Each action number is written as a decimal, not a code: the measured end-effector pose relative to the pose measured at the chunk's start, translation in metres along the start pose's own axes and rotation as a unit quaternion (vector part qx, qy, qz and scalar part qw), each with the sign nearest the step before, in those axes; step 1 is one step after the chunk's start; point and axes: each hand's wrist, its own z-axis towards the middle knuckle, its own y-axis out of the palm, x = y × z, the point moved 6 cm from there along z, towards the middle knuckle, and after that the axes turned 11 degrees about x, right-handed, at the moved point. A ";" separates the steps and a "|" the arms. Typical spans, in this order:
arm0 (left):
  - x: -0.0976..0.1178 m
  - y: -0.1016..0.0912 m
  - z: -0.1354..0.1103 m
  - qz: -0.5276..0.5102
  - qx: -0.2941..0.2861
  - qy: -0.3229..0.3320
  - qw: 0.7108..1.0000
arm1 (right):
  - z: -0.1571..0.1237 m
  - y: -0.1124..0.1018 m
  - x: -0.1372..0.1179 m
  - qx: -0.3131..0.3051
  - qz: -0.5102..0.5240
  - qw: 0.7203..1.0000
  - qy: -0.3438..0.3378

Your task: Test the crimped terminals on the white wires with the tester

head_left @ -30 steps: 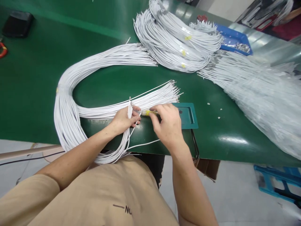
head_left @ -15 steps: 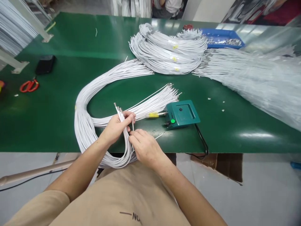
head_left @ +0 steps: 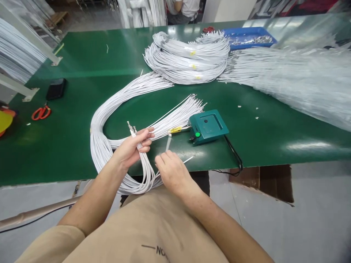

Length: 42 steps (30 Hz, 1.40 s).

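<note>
My left hand (head_left: 134, 147) is closed around a small bunch of white wires (head_left: 146, 168), whose metal-tipped ends stick up past the thumb. From there the bunch loops down over the table edge towards my body. Between the fingers of my right hand (head_left: 172, 168) is a single white wire (head_left: 168, 143), its upper end blurred. This end stands just below the yellow-wrapped shaft (head_left: 175, 130) of a small green device (head_left: 208, 126) with a lit green button. A thick bundle of white wires (head_left: 96, 135) curves round behind my left hand, its fanned ends beside the device.
Coiled white wires (head_left: 189, 65) with yellow marks lie at the back, by a blue tray (head_left: 246, 39) of small metal parts. More wires under clear plastic (head_left: 298, 82) spread to the right. Orange-handled scissors (head_left: 41, 112) and a black phone-like object (head_left: 56, 88) lie left.
My right hand has moved a little away from my left, and the single wire in it now stands nearer the yellow-wrapped shaft. My left hand still holds the bunch. The camera view has shifted slightly.
</note>
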 end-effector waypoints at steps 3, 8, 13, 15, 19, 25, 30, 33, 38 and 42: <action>-0.003 0.002 0.002 -0.040 -0.013 -0.025 0.999 | -0.013 0.008 0.011 -0.073 -0.010 0.992 0.101; -0.010 0.005 0.006 -0.058 -0.033 -0.038 0.997 | -0.010 0.016 0.018 -0.090 0.187 0.963 0.170; -0.022 -0.005 0.006 0.005 -0.014 -0.015 1.000 | -0.002 0.024 0.029 -0.089 0.328 0.911 0.235; -0.027 -0.007 0.005 0.022 -0.021 -0.005 1.000 | -0.002 0.027 0.033 -0.082 0.343 0.900 0.258; -0.031 -0.012 0.004 0.040 0.006 0.030 0.999 | -0.004 0.032 0.035 -0.067 0.356 0.886 0.290; -0.027 -0.023 0.005 0.123 0.063 0.113 0.984 | -0.005 0.034 0.040 -0.044 0.369 0.854 0.364; -0.041 -0.021 0.003 0.214 0.005 0.081 0.973 | -0.007 0.033 0.042 -0.009 0.382 0.838 0.390; -0.039 -0.022 0.003 0.164 0.018 0.068 0.984 | -0.011 0.034 0.045 -0.002 0.396 0.823 0.408; -0.028 -0.021 0.007 0.117 0.049 0.108 0.986 | -0.016 0.035 0.040 -0.051 0.384 0.831 0.399; -0.035 -0.010 0.008 0.224 -0.008 0.098 0.970 | -0.015 0.030 0.039 -0.101 0.357 0.855 0.362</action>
